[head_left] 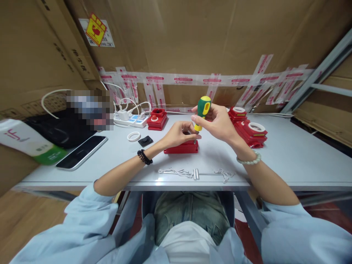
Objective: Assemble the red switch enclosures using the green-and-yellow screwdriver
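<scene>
In my right hand (217, 123) is a screwdriver (204, 107) with a green and yellow handle, held upright with its tip pointing down. Below it lies a red plastic housing (181, 148) on the table. My left hand (183, 134) is closed over the top of that housing, thumb and fingers pinched near the screwdriver's tip; whatever they grip is too small and hidden to name. Left of the housing are a black square part (145, 141) and a white ring (134, 136). In front lie a thin metal rod (211, 173), metal pieces (195, 174) and white string.
More red housings with white rings (250, 132) stand at right, and another red housing (157, 119) at the back. A power strip (134, 120) with white cables, a phone (81, 152) and a white-green tube (33, 143) occupy the left. A cardboard wall (187, 40) rises behind.
</scene>
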`<state>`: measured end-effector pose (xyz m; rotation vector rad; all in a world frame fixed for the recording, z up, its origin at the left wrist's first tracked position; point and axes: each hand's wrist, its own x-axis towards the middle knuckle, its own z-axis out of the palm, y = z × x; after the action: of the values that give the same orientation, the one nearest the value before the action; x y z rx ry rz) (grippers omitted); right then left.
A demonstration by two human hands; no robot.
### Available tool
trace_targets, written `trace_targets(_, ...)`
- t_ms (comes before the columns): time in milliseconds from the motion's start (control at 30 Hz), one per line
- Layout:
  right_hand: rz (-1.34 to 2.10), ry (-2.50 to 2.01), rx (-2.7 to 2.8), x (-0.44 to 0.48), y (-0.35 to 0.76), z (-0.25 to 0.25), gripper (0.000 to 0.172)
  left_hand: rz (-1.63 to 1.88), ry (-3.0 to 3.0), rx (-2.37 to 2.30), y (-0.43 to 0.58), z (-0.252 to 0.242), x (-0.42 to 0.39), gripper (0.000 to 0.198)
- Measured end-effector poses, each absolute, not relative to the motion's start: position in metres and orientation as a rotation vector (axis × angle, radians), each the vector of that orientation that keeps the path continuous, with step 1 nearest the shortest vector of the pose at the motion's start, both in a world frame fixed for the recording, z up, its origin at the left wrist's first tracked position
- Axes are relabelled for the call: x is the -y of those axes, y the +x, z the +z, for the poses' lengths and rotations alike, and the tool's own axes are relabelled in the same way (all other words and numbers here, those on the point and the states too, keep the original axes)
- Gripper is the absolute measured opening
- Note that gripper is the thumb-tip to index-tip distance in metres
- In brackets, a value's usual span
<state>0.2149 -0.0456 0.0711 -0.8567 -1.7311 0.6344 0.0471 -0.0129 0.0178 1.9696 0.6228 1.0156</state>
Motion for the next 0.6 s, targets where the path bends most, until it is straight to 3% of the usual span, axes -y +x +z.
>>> trace_targets(267,0.629,-0.845,1.750,0.0453,0.2154,0.0695,0.037,0.934,2.051,-0.557,0.0459,0.0194,0.0139,0.021)
trace_targets(400,0.616,-0.825,1.778,0.0469,0.2141,0.0701,0.037,1.042,1.986,-0.638,0.0484,0.0165,0.0128,0.030)
trace_targets(600,0.590,-0.825,1.731,0.0469,0.2144,0.0713,0.034,0.892,2.180,-0.487,0.0423,0.0231,0.0137,0.019)
